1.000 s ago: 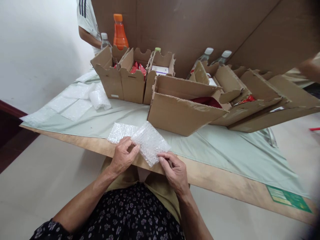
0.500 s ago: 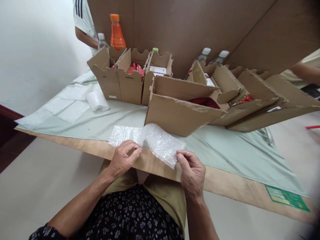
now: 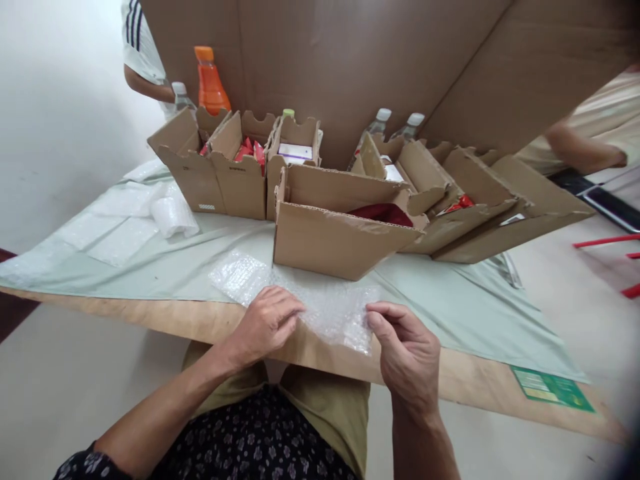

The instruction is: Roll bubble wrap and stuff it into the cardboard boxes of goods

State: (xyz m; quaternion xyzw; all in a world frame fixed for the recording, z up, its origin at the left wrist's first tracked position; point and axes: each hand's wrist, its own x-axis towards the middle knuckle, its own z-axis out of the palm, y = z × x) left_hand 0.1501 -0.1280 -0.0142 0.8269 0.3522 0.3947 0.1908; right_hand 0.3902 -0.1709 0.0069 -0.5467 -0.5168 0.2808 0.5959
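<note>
A strip of bubble wrap [image 3: 335, 310] lies across the front edge of the table, in front of an open cardboard box [image 3: 340, 243]. My right hand [image 3: 410, 350] pinches the strip's right end between thumb and fingers. Near the middle of the strip, my left hand [image 3: 267, 323] is closed, its thumb and fingertips together on the lower edge of the wrap. The left part of the strip spreads flat beyond my left knuckles. Dark red material [image 3: 383, 213] shows inside the box.
More bubble wrap [image 3: 173, 212] lies at the left. Cardboard bins [image 3: 240, 190] with red packets and a white box stand behind, with an orange bottle [image 3: 211, 83]. Other people's arms show at both sides. A green card [image 3: 553, 389] is on the right edge.
The bubble wrap's raised middle has flattened and its right part is spread out more. My hands have moved slightly right and down in the picture. The view has shifted.
</note>
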